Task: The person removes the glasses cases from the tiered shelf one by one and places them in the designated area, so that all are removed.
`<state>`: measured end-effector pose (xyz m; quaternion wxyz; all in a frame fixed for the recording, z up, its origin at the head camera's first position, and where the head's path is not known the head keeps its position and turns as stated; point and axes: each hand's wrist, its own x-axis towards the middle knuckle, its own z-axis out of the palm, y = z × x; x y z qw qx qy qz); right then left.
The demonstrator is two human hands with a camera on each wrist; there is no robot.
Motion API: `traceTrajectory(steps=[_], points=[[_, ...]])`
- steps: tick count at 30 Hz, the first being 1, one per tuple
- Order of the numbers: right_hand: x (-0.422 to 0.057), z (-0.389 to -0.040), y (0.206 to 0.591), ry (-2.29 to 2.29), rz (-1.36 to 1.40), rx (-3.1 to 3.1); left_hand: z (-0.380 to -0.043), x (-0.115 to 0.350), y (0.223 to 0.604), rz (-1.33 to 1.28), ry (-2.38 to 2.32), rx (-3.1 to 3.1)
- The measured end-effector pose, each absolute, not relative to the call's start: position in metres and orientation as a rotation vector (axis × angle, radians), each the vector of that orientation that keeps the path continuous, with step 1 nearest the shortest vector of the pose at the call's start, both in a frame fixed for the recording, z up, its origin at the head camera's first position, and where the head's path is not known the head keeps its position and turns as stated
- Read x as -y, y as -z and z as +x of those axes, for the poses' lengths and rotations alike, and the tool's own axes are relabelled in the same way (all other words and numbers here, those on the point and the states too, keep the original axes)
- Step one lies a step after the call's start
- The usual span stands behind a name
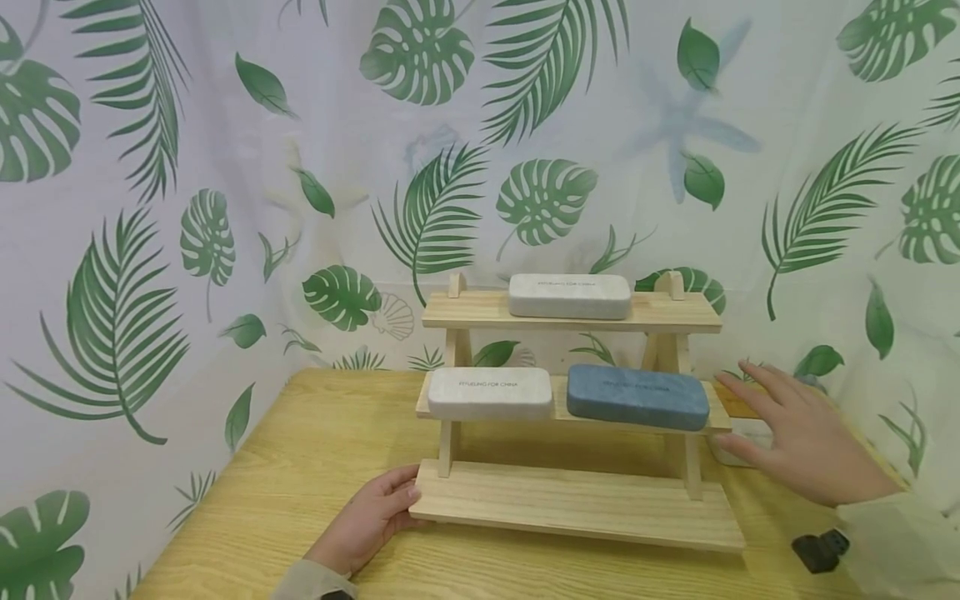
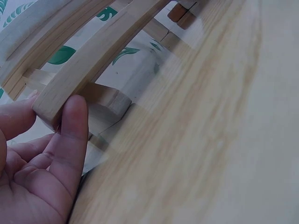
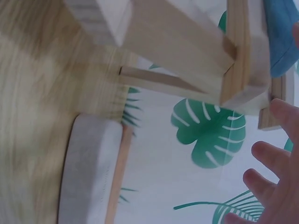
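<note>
A three-tier wooden display stand (image 1: 577, 508) stands on the table. My left hand (image 1: 372, 518) grips the left end of its lowest board; the left wrist view shows thumb and finger pinching the board end (image 2: 70, 88). A white glasses case (image 1: 570, 297) lies on the top tier. On the middle tier are another white glasses case (image 1: 489, 393) at left and a blue glasses case (image 1: 637, 397) at right. My right hand (image 1: 806, 437) is spread with straight fingers beside the middle tier's right end and holds nothing. Whether a fingertip touches the board, I cannot tell.
Partly hidden behind my right hand, a pale glasses case (image 3: 88, 172) lies on the wooden table (image 1: 322, 433). Alongside it runs an orange-brown strip (image 3: 119, 175). A white curtain (image 1: 337, 150) with green leaf prints hangs behind and left of the stand.
</note>
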<state>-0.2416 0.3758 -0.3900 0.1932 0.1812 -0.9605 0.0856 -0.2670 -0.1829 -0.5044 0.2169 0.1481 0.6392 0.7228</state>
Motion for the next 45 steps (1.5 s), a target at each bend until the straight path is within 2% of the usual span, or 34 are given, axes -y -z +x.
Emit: traceTrajectory(steps=[29,45], points=[[-0.314,-0.245,0.361,-0.158,0.744,2.582,-0.265,0.181,0.502,0.399,-2.003,-1.764],[-0.287,-0.254,0.358,-0.15,0.699,2.707,-0.266,0.181,0.503,0.406,-2.003,-1.765]])
